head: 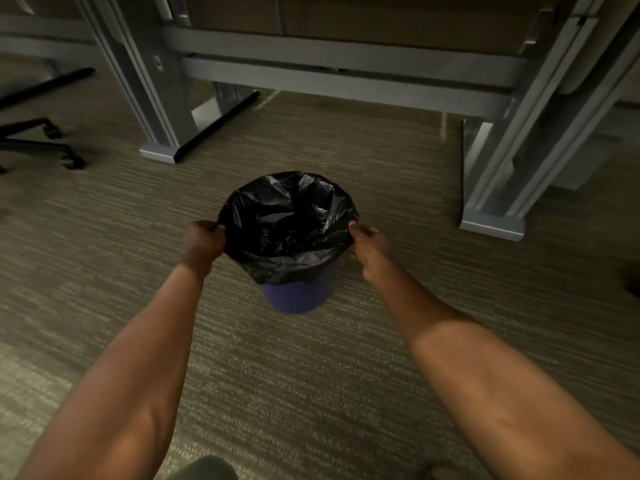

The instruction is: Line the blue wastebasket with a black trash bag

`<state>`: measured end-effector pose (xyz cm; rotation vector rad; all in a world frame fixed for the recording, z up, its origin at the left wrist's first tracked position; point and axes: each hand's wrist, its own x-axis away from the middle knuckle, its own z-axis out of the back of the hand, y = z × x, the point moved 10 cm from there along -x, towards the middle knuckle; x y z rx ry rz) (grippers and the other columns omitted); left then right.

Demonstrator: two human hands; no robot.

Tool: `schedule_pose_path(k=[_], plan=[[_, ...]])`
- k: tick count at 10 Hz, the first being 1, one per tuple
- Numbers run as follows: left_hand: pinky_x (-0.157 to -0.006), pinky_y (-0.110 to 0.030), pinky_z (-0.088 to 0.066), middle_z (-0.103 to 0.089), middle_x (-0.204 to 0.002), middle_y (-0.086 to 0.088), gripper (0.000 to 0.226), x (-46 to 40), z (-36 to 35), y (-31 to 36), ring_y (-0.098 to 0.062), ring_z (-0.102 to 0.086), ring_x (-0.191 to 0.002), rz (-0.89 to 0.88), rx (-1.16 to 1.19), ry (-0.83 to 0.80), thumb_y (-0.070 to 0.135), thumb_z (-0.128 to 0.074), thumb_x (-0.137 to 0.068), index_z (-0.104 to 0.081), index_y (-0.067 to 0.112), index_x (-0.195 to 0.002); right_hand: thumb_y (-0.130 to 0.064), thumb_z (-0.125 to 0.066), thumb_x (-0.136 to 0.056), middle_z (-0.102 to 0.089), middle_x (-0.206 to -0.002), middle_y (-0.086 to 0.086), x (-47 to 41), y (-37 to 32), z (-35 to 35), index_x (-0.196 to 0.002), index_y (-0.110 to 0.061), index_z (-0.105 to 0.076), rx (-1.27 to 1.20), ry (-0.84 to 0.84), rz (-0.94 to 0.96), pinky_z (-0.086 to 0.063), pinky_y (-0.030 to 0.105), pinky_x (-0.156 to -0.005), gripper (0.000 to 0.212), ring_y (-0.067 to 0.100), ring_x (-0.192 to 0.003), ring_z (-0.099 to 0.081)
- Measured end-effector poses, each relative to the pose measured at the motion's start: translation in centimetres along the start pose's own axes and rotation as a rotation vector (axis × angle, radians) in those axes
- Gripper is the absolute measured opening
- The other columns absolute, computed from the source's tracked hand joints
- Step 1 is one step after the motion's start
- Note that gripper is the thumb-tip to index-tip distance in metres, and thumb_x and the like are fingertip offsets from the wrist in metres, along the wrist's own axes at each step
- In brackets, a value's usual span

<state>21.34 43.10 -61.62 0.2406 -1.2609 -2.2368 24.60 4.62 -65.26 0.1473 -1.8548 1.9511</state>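
Note:
A round blue wastebasket stands upright on the carpet in the middle of the view. A black trash bag sits inside it, its mouth spread wide and folded down over the rim, covering the upper wall. Only the lower blue wall shows. My left hand pinches the bag's edge at the left side of the rim. My right hand pinches the edge at the right side. Both arms reach straight forward.
Grey metal desk legs stand behind the basket, one at the left and one at the right, joined by crossbars. A black office chair base with casters is at the far left. Striped carpet covers the floor.

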Motion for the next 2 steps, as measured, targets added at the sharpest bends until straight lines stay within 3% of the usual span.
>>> schedule_pose_path(k=[1,2], plan=[[-0.107,-0.055,-0.051,-0.065,-0.130,-0.039,0.039,0.8,-0.1,0.5,-0.052,-0.062,-0.126,-0.014,-0.077,-0.032,0.016,-0.046,-0.110,-0.066,-0.013,-0.126,-0.064,-0.055,-0.096,-0.074,-0.121,0.016,0.3,-0.6,0.2,-0.096,-0.015,-0.070,0.114,-0.027,0.024,-0.055,0.052,-0.102,0.052,0.035,-0.115,-0.069],[-0.111,-0.054,-0.044,-0.061,-0.133,-0.042,0.056,2.1,0.9,1.1,-0.052,-0.056,-0.131,-0.017,-0.126,0.040,0.032,-0.034,-0.114,-0.060,-0.014,-0.132,-0.069,-0.044,-0.099,-0.070,-0.128,0.023,0.9,-1.8,2.3,-0.116,-0.008,-0.072,0.227,0.060,0.073,-0.051,0.049,-0.106,0.069,0.041,-0.121,-0.065]])
